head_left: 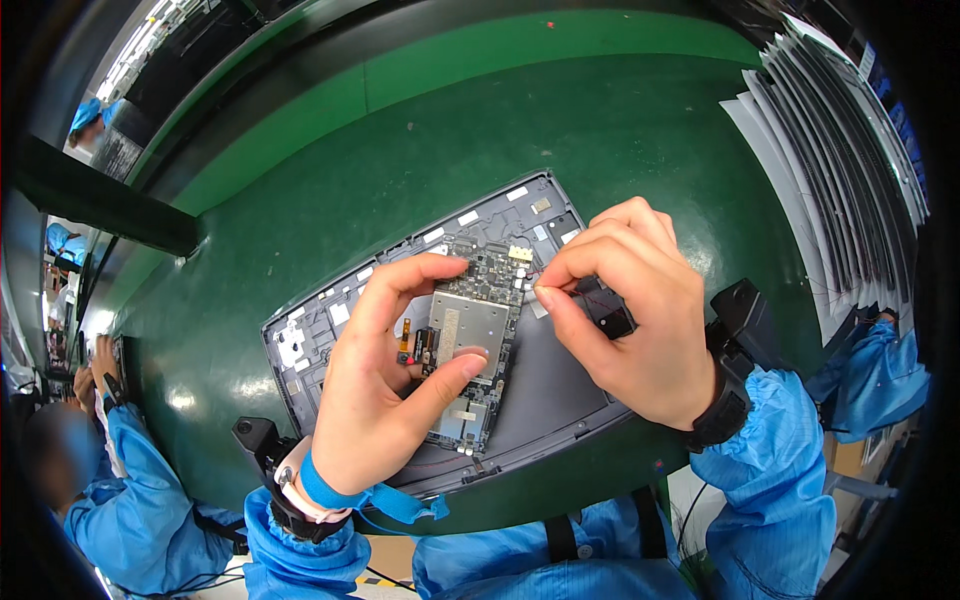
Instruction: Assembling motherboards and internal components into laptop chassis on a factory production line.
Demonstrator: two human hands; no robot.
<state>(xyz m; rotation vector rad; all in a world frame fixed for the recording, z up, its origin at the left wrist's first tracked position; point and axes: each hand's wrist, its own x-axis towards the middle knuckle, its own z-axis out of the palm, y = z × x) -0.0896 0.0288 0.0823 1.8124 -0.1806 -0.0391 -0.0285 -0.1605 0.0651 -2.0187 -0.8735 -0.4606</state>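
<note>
Two bare hands are working on a circuit board set in a grey device shell at the centre of the frame.

The left hand (385,385) is gripping the circuit board (470,340) between thumb and forefinger, over the grey shell (540,400) lying on the green tabletop (300,200). The right hand (630,310) is pinching a thin red wire (590,295) at the board's upper right edge. A stack of grey panels (850,170) is standing at the upper right; another worker's blue sleeve (120,480) is showing at lower left.

White rectangular labels (467,217) dot the grey shell (560,385).
</note>
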